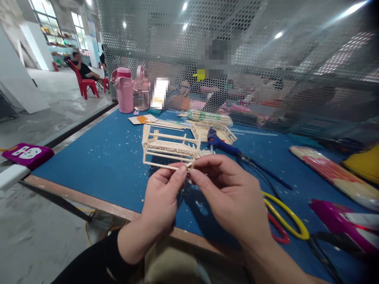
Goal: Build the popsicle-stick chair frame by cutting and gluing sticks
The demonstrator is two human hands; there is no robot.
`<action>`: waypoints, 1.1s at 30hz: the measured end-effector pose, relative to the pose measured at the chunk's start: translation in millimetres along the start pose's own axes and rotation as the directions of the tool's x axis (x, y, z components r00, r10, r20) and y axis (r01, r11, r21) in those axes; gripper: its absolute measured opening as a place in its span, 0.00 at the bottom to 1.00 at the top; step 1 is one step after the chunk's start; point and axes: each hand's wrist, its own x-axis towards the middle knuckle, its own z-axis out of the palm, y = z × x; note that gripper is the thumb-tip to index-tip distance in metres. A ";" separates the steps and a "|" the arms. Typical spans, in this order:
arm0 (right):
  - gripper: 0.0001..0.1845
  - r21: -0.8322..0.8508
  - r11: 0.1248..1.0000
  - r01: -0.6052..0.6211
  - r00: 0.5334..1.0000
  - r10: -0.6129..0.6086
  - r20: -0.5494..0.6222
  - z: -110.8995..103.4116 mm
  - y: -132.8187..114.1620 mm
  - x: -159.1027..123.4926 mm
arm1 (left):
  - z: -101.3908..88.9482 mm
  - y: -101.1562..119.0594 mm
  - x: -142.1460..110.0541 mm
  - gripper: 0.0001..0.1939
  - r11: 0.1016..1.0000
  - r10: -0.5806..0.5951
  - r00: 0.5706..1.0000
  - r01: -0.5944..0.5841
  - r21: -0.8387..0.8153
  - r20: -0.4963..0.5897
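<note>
We see a blue worktop [97, 165] flecked with pale specks and edged in brown. Our stick frame [171, 148] is pale cream, the glue gun [223, 146] dark blue. We have yellow and red scissor handles [288, 217], a purple power strip [26, 154] with a white socket face, a pink flask [125, 92] with a deeper pink lid, and black sleeve fabric [97, 258]. The grey screen [166, 35] bears a dotted pattern.

Place: craft wkshop, lg. hall | Bench: blue-topped table [89, 165] w/ wooden stick frame [173, 149], glue gun [223, 146], bagged sticks [210, 117], scissors [286, 217] | Divider: perf. metal screen [166, 39] | Bldg: conc. floor [50, 85], tall windows [47, 15], stocked shelves [59, 45] | Seating: red plastic chair [85, 85] | Pwr: purple pwr strip [28, 156]
</note>
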 end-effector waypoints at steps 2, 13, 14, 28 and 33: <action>0.02 -0.012 1.000 0.021 1.000 -0.021 0.001 -2.3 0.5 2.9 | -0.2 -0.8 0.3 0.09 1.000 0.010 1.000 -0.010 0.014 0.003; 0.04 -0.184 0.981 0.066 0.987 -0.091 -0.133 2.5 -0.2 -1.9 | -2.5 -0.7 2.7 0.09 0.998 0.019 0.996 -0.024 0.057 0.086; 0.04 -0.170 0.984 0.054 0.987 -0.079 -0.143 3.5 -1.0 -2.8 | -2.9 -0.9 2.7 0.09 0.998 0.018 0.996 -0.024 0.066 0.088; 0.04 0.150 0.987 -0.049 0.997 0.059 -0.059 1.0 3.6 0.6 | -4.3 -0.6 1.9 0.07 0.997 0.005 0.995 -0.012 0.073 0.096; 0.08 0.200 0.976 -0.090 0.996 0.090 0.007 0.6 3.5 2.1 | -6.1 3.1 3.5 0.07 0.997 -0.001 0.995 -0.007 0.082 0.102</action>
